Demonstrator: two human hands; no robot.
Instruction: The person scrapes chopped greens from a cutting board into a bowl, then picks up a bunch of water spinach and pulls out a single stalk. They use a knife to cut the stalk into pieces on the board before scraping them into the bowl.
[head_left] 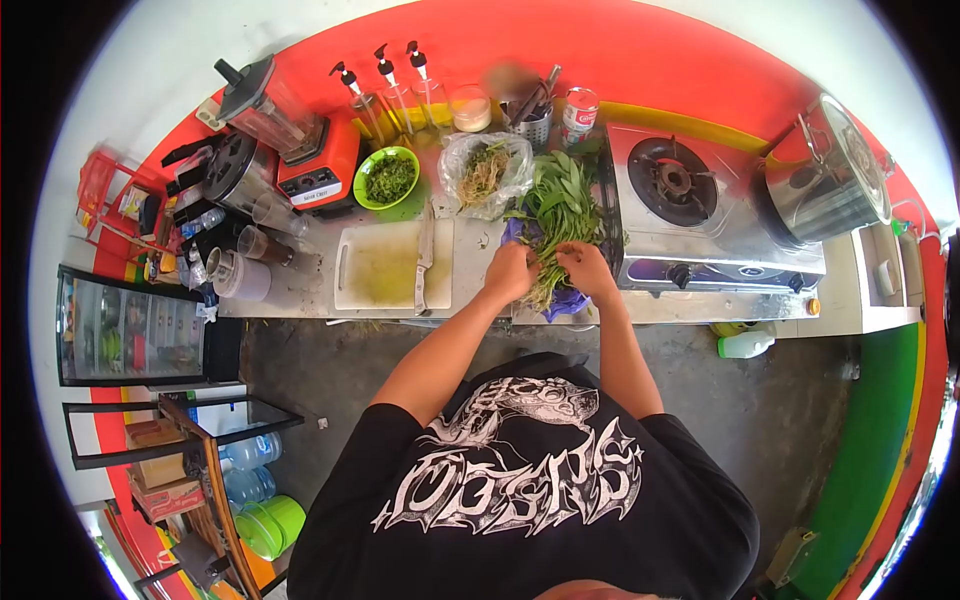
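Note:
A large bunch of leafy greens (pixel 565 195) lies on the counter beside the stove, its leaves toward the wall and its stems toward me. Blue plastic (pixel 566 303) shows under the stems. My left hand (pixel 512 270) is closed at the left side of the stems. My right hand (pixel 588 268) has its fingers curled onto the stems from the right. Left of the bunch are a white cutting board (pixel 375 265) with green stains and a knife (pixel 424 262) along its right side. Behind them sit a green bowl (pixel 362 192) of chopped greens and a clear plastic bag (pixel 518 165) with roots and trimmings.
To the right stands a gas stove (pixel 640 240) with a big steel pot (pixel 815 185). A red blender (pixel 325 165), pump bottles (pixel 398 95), a utensil holder (pixel 530 125) and a can (pixel 580 112) line the back. Cups (pixel 268 245) stand at the left.

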